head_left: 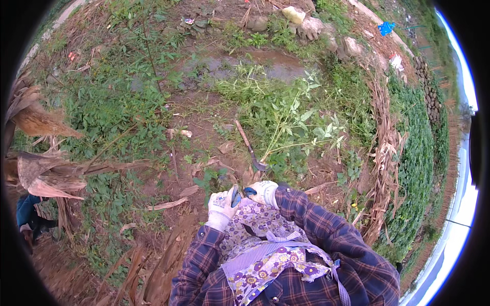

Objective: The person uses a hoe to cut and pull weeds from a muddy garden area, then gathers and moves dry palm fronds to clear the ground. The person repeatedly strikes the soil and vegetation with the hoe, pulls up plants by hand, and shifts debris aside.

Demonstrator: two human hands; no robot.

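Both my hands wear white work gloves with blue grip coating, held close together in front of the flowered purple apron (240,232). My left hand (222,206) has its fingers curled in, thumb toward the right hand. My right hand (263,193) is likewise closed, its blue fingertips pointing at the left one. Whatever the fingers hold, if anything, is hidden or too small to name. Just beyond them a sickle (247,143) lies on the soil, wooden handle pointing away and dark curved blade nearest my right hand. Uprooted or cut leafy stems (280,130) lie beside it.
Green weeds (112,102) and dry stalks (168,204) cover much of the ground. Large dry leaves (41,168) jut in at left, where another person (30,214) partly shows. A puddle (275,64) and rocks (311,28) lie ahead; a dry-stalk heap (383,153) stands right.
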